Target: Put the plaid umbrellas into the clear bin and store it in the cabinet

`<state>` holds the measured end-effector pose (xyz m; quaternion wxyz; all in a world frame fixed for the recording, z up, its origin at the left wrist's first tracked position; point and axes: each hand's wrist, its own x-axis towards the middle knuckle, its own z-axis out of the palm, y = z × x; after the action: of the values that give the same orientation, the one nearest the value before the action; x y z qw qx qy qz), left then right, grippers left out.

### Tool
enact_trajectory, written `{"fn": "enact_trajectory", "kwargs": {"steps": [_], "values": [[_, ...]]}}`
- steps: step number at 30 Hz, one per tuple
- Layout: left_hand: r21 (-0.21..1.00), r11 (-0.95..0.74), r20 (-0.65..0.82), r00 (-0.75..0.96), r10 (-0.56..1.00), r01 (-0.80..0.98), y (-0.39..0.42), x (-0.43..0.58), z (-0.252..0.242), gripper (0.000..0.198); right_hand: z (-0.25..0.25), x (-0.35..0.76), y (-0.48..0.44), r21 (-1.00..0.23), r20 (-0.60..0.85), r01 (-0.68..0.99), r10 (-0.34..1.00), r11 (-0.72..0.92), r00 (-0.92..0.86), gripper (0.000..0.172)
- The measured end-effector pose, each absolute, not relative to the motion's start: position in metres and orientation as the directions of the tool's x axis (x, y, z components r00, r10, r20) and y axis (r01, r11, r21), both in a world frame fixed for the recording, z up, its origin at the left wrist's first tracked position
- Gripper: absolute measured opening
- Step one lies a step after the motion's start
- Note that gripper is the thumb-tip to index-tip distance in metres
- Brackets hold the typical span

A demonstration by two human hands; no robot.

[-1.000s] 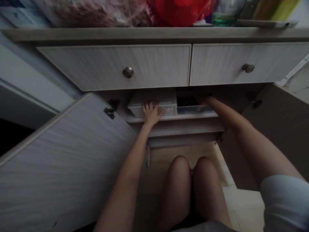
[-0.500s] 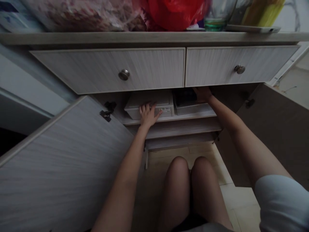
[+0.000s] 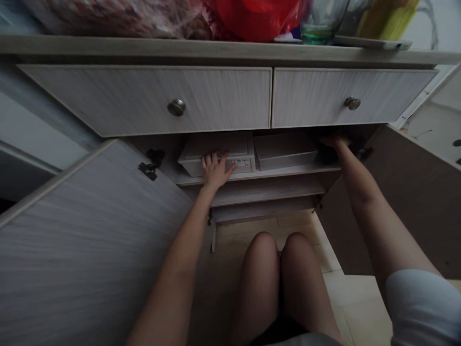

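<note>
My left hand (image 3: 216,170) lies with spread fingers on the front of a white plastic storage box (image 3: 212,149), which stands on a cabinet shelf (image 3: 259,179). To its right is a second pale, lidded-looking box (image 3: 284,151). My right hand (image 3: 336,142) is at the right end of the shelf, up under the drawers. A dark object (image 3: 328,154) sits under its fingers, partly hidden and too dim to identify.
Both cabinet doors, left (image 3: 82,240) and right (image 3: 414,202), swing open on either side of my arms. Two drawers with metal knobs (image 3: 176,107) sit overhead. A lower shelf (image 3: 266,194) lies below. A red bag (image 3: 255,14) and a glass (image 3: 320,24) stand on the countertop.
My right hand has moved right, away from the second box, and the dark object has moved from that box to beneath the hand. My left hand stays on the white box.
</note>
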<state>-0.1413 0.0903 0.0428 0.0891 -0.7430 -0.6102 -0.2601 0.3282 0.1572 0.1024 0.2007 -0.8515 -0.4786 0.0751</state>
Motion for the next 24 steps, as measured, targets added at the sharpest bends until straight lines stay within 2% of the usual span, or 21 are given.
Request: {"fn": "enact_trajectory", "kwargs": {"steps": [4,8,12,19,24], "values": [[0.173,-0.224,0.486,0.115,0.867,0.959,0.089,-0.141,0.045,0.067,0.078,0.323,0.158,-0.259,-0.052,0.759,0.793,-0.597,0.607,0.103],[0.144,-0.225,0.480,0.131,0.867,0.964,0.089,-0.141,0.046,0.066,0.059,0.313,0.158,-0.274,-0.056,0.723,0.761,-0.634,0.646,0.093],[0.150,-0.219,0.480,0.122,0.868,0.964,0.089,-0.141,0.046,0.064,0.061,0.313,0.157,-0.307,-0.024,0.778,0.821,-0.549,0.570,0.083],[0.104,-0.210,0.460,0.140,0.877,0.972,0.087,-0.140,0.048,0.065,0.043,0.311,0.109,-0.207,0.007,0.924,0.944,-0.320,0.329,0.067],[0.100,-0.206,0.447,0.141,0.883,0.973,0.087,-0.140,0.049,0.066,0.018,0.305,0.099,-0.204,0.140,0.928,0.929,-0.310,0.342,0.061]]}}
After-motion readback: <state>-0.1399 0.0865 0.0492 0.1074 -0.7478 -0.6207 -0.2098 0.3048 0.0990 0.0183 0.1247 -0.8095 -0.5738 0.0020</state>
